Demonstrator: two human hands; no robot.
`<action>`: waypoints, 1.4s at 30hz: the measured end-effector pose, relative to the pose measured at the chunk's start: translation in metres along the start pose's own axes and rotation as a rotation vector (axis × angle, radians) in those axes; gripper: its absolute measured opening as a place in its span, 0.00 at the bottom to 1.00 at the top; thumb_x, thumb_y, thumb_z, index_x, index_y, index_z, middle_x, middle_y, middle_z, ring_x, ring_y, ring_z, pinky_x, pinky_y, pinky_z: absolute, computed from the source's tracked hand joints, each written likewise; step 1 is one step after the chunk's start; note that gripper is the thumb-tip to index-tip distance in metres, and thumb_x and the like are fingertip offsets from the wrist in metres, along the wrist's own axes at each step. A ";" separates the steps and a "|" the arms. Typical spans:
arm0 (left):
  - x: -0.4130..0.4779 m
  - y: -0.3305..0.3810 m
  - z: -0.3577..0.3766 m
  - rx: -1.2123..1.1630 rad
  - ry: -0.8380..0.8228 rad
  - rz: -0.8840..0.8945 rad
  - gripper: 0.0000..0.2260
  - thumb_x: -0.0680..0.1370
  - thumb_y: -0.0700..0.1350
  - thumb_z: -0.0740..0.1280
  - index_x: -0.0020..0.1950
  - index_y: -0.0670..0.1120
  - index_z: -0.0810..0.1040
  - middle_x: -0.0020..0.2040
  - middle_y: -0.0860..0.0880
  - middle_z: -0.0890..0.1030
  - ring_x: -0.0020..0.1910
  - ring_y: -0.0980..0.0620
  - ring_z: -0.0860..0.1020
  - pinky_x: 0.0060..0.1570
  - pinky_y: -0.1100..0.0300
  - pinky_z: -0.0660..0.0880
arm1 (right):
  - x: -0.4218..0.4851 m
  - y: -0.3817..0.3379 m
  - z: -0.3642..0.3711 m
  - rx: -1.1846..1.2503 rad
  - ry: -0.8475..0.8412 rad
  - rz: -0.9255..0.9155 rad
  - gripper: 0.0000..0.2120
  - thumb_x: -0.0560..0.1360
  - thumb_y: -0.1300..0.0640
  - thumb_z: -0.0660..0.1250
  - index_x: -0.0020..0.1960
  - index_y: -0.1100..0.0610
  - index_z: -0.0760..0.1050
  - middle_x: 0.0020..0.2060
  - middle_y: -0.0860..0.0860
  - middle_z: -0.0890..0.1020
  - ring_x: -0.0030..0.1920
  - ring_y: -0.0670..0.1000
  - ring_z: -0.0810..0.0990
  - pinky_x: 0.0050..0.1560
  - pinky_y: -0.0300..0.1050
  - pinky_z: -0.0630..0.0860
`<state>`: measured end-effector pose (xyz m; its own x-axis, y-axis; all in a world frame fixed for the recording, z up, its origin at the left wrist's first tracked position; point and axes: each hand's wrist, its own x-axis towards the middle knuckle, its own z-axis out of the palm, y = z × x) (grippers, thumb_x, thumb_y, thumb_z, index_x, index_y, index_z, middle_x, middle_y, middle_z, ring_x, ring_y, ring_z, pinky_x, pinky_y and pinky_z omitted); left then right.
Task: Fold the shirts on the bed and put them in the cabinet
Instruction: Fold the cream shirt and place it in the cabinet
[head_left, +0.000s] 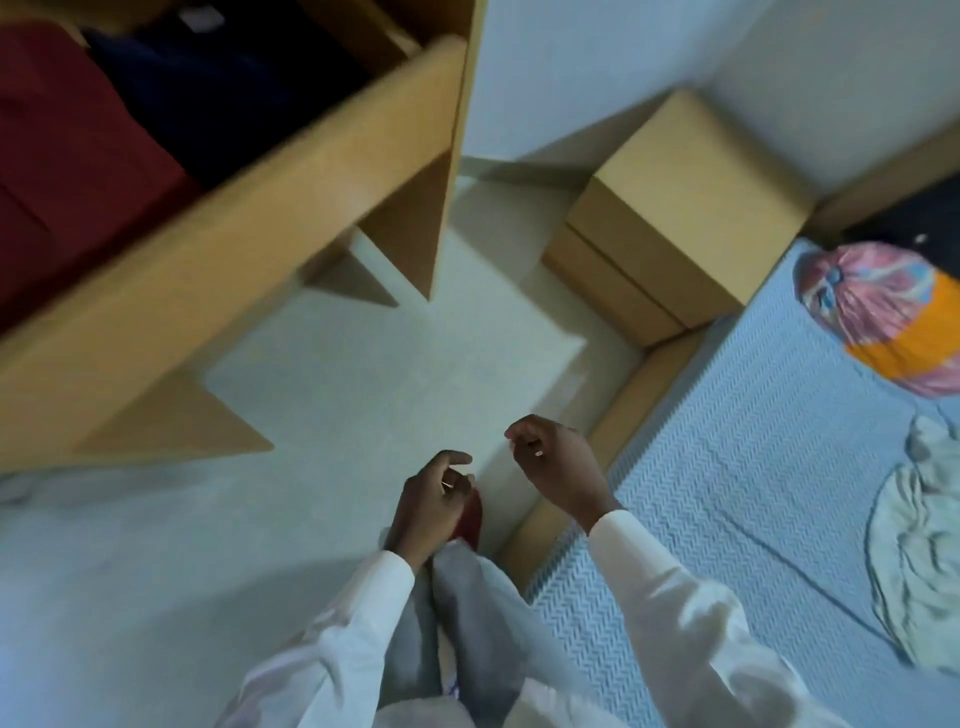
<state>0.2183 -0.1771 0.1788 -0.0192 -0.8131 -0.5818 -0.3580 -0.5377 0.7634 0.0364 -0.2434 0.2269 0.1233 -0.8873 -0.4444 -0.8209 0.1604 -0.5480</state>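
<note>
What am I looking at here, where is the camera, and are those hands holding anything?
There is no machine: this is one picture from a camera worn on a person's head, looking down. The left hand and right hand hang loosely curled and seem to hold nothing. Top left is a wooden cabinet with a red garment and a dark blue garment folded inside. On the right is the bed, where a crumpled pale garment and a pink and orange bundle lie. A tan bedside box stands by the wall.
</note>
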 end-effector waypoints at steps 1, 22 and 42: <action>0.002 -0.020 0.013 0.015 -0.009 -0.026 0.11 0.77 0.46 0.67 0.57 0.59 0.76 0.43 0.54 0.83 0.45 0.55 0.81 0.51 0.55 0.79 | -0.003 0.015 0.012 0.003 -0.009 0.012 0.09 0.75 0.56 0.64 0.52 0.48 0.81 0.45 0.43 0.85 0.44 0.42 0.82 0.46 0.39 0.78; 0.097 -0.123 0.214 -0.027 0.152 0.494 0.08 0.76 0.48 0.70 0.54 0.52 0.80 0.40 0.55 0.80 0.39 0.58 0.79 0.42 0.70 0.73 | -0.033 0.300 0.135 0.357 0.496 -0.006 0.10 0.74 0.63 0.68 0.53 0.54 0.80 0.39 0.41 0.81 0.39 0.34 0.79 0.40 0.27 0.70; 0.030 -0.057 0.594 1.496 -0.403 0.710 0.41 0.69 0.62 0.73 0.76 0.58 0.56 0.76 0.44 0.57 0.73 0.34 0.59 0.62 0.41 0.71 | -0.251 0.718 -0.023 0.038 0.585 0.691 0.31 0.75 0.54 0.69 0.74 0.60 0.64 0.78 0.58 0.56 0.75 0.62 0.59 0.71 0.55 0.64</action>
<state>-0.3166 -0.0381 -0.0494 -0.6835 -0.5527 -0.4768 -0.6705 0.7336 0.1107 -0.5969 0.0840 -0.0387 -0.7017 -0.6643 -0.2575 -0.5864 0.7438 -0.3209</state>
